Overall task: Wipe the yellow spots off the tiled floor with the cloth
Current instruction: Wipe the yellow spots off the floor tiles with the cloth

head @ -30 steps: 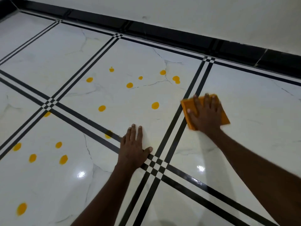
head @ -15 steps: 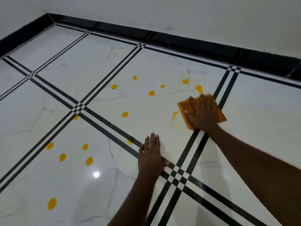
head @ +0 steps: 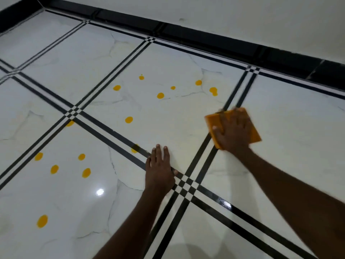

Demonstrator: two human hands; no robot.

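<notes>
Orange cloth (head: 253, 130), folded flat, on glossy white tiled floor (head: 291, 139), straddling the double black tile border (head: 202, 159) at the right edge of the spotted tile. Pinned under right hand (head: 232, 130): fingers spread straight, palm down, pressing rather than gripping; motion-blurred. Left hand (head: 158, 170) flat on the floor, fingers straight and together, nothing held, heel near the chequered crossing (head: 185, 184) of the borders.

Yellow spots (head: 160, 95): seven in the central tile, grouped toward the far side, the nearest to the cloth a double blot (head: 213, 91) just beyond it. One spot (head: 134, 148) on the near border just left of the left fingertips; one (head: 70, 123) by the left crossing. Five more in the near-left tile, well apart from both hands.

Black skirting (head: 205, 37) along the base of the white wall (head: 242, 12), well beyond the cloth. Open floor to the right of the cloth, unspotted. Bare stretch between cloth and left hand.

Differences from half a second ago: cloth back on the border, formerly further into the spotted tile; faint yellow smear then visible beside its left edge gone, that patch now clean. Left hand unmoved. Remaining spots as before.
</notes>
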